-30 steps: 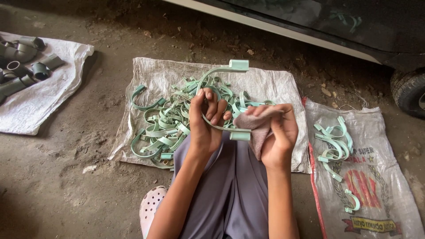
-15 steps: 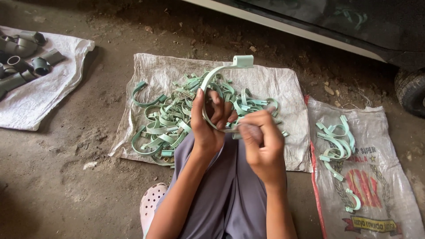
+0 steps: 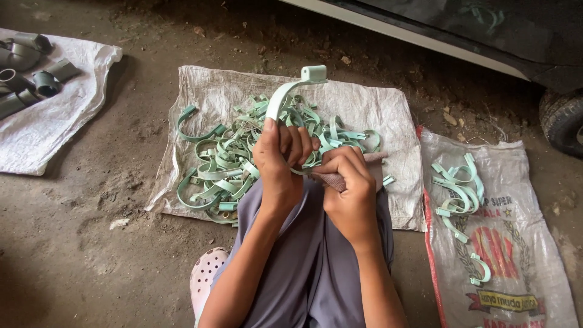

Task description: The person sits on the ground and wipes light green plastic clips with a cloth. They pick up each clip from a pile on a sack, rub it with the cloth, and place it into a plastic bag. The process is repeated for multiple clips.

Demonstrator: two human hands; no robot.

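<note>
My left hand (image 3: 280, 159) grips a pale green curved clamp strap (image 3: 290, 91) that arcs upward, its flat end tab at the top. My right hand (image 3: 347, 188) is closed around a brownish cloth (image 3: 341, 180) and presses it against the lower part of the strap. Just beyond both hands lies a heap of similar green clamp straps (image 3: 234, 159) on a white woven sack (image 3: 364, 109). My lap in grey cloth is below the hands.
A second printed sack (image 3: 516, 255) on the right holds several green straps (image 3: 456, 191). A white sack (image 3: 54, 121) at far left carries dark grey pipe pieces (image 3: 27, 79). A vehicle body and tyre (image 3: 562, 118) border the top right. A pink perforated shoe (image 3: 205, 278) rests on the dirt ground.
My right hand has closed over the cloth and moved in against the strap beside my left hand; earlier its fingers were spread wider with the cloth.
</note>
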